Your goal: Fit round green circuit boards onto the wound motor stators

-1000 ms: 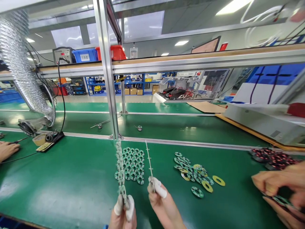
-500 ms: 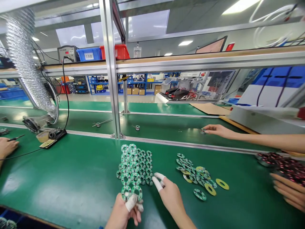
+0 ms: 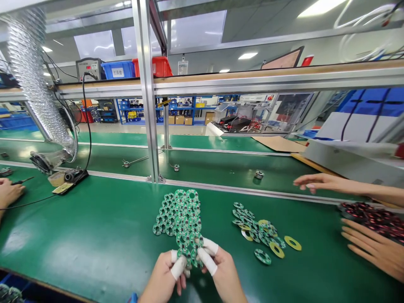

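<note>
A panel of joined ring-shaped circuit boards is raised above the green bench, its near end between my two hands. My left hand pinches the lower left corner with thumb and finger. At the lower right edge, my right hand grips the same panel. White finger cots cover the thumb and a finger on each hand. Behind the raised panel lies another panel of ring boards, partly hidden by it. Loose ring boards are piled to the right, mixed with yellow rings.
A co-worker's hands are at the right by a heap of dark red coils. Small motor parts sit on the belt behind a metal rail. An upright post stands ahead. Another person's hand is far left.
My right hand has moved left and taken hold of the circuit board panel. The held panel has shifted right. The co-worker's far hand has released a part on the belt and drawn back right.
</note>
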Motion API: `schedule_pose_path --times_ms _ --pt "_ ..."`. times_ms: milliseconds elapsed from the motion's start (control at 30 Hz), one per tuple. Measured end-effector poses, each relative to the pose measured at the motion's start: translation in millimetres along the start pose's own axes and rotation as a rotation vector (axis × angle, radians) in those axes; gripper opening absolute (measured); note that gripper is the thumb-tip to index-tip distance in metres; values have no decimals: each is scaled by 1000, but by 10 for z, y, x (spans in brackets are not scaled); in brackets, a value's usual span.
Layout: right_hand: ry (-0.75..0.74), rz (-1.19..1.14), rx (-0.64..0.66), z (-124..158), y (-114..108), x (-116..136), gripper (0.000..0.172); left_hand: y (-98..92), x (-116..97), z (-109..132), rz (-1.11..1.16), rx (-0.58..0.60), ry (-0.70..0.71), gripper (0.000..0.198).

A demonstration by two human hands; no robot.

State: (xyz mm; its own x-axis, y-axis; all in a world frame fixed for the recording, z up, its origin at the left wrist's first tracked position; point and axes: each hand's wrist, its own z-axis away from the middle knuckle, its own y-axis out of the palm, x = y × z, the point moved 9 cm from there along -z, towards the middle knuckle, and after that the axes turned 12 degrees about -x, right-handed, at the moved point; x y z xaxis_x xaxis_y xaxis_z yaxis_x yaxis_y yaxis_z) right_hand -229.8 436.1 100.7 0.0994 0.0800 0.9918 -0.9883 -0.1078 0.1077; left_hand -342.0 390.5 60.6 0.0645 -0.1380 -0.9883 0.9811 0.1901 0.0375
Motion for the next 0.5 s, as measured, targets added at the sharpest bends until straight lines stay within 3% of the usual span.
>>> schedule_pose_path --times_ms 133,233,300,400,500 --pt "85 -262 -10 49 118 -59 40 238 7 89 402 74 -75 58" --pt "165 -451 -101 -10 75 -143 39 146 -155 85 647 -2 -95 55" --pt "181 -429 -105 -81 -23 -159 40 -187 -255 11 519 -125 -82 53" --pt "182 -210 -39 -169 -230 -172 42 -960 -333 -183 46 -322 -46 56" --pt "177 -35 -47 -209 -453 -239 43 -1515 -219 -386 -485 -338 -96 64"
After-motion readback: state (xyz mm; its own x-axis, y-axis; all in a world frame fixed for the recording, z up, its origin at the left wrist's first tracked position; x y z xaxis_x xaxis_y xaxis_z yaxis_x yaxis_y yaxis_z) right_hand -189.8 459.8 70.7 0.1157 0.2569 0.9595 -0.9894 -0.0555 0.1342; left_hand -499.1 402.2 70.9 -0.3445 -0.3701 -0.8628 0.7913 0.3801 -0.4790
